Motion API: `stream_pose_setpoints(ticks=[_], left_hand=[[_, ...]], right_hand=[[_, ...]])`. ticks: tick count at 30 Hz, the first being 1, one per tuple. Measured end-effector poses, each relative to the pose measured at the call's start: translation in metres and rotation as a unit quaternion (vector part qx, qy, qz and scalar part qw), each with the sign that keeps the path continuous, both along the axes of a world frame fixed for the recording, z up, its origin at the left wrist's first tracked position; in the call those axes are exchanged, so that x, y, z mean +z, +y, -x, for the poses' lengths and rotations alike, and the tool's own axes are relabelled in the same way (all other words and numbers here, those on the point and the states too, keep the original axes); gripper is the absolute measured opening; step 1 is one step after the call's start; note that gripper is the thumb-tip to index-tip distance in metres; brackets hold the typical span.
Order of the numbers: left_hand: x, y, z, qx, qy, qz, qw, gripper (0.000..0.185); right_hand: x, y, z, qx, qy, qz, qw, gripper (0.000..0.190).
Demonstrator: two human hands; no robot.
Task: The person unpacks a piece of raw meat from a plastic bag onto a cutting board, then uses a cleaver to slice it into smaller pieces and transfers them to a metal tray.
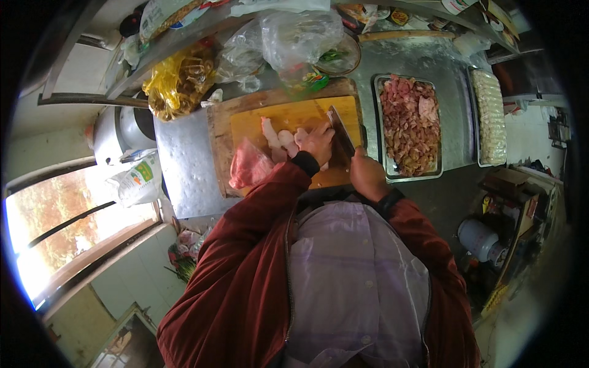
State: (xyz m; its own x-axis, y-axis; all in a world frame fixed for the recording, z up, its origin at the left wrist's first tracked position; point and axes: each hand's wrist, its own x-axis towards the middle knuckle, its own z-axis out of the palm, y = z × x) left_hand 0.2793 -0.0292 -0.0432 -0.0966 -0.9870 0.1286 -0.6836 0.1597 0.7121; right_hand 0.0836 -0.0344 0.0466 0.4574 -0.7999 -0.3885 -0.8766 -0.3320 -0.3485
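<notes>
My right hand grips the handle of a kitchen cleaver, whose blade stands on the right part of a yellow cutting board. Just left of the blade, my left hand holds down pale raw meat, its fingers bent and partly covering it. More pale strips of raw meat lie left of that hand. A larger pink piece of raw meat rests at the board's left front, close to my left sleeve. Beneath the yellow board is a bigger worn wooden board.
Right of the boards, a metal tray holds cut raw meat. Farther right stands a second tray of pale, wrapped food. Plastic bags, a yellow bag and a round basket sit behind, below a metal shelf.
</notes>
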Motion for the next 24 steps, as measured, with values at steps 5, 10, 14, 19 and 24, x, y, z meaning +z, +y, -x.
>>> stream_pose_setpoints(ticks=[5,10,14,19,24], left_hand=[[-0.007,0.001,-0.002,0.002,-0.054,-0.030,0.998,0.022],[0.009,0.019,0.005,0.067,0.041,0.027,0.997,0.031],[0.015,0.048,-0.020,0.033,-0.008,0.032,0.999,0.032],[0.019,0.063,-0.024,-0.017,-0.068,0.037,0.997,0.030],[0.025,0.055,0.001,0.021,-0.142,-0.011,0.990,0.026]], right_hand=[[-0.020,0.007,-0.010,0.018,0.014,0.034,0.999,0.032],[-0.029,0.004,0.000,-0.007,-0.033,0.093,0.995,0.024],[-0.023,0.008,0.014,-0.030,-0.075,0.116,0.990,0.021],[-0.004,0.021,0.019,-0.047,-0.068,0.118,0.990,0.024],[0.006,0.028,0.021,-0.021,-0.069,0.097,0.993,0.024]])
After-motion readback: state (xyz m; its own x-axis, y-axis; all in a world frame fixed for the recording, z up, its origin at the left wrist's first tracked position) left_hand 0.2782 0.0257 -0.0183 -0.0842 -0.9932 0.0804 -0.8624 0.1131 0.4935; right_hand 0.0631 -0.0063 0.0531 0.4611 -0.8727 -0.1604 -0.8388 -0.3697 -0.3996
